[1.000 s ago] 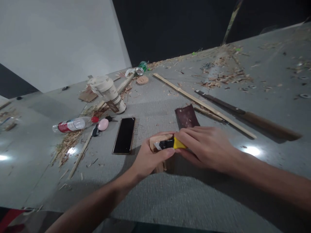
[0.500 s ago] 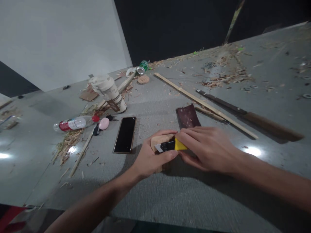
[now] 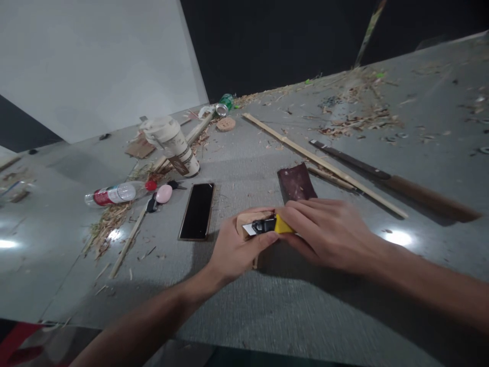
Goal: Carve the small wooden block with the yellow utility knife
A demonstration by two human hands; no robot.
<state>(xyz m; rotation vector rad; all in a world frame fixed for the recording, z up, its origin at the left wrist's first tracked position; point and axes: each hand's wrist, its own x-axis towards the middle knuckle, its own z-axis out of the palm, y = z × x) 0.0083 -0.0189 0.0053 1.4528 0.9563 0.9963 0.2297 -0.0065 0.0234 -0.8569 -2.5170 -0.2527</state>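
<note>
- I see my left hand (image 3: 234, 248) curled around a pale wooden piece (image 3: 252, 217), its thumb lying along the knife's black front end.
- My right hand (image 3: 326, 229) pinches the yellow-handled utility knife (image 3: 269, 224); the blade points toward the left palm, across the top of the wood. Whether the edge is biting in, I can't tell.
- To pare well here, I'd want short, shallow strokes, the left thumb steadying the back of the blade and the left fingers out of its line.
- I'd judge a slip toward the left palm the main risk, so light pressure suits.
- Just beyond the right hand lies a dark red sheet (image 3: 297, 183); left of the left hand, a phone (image 3: 196, 211).
</note>
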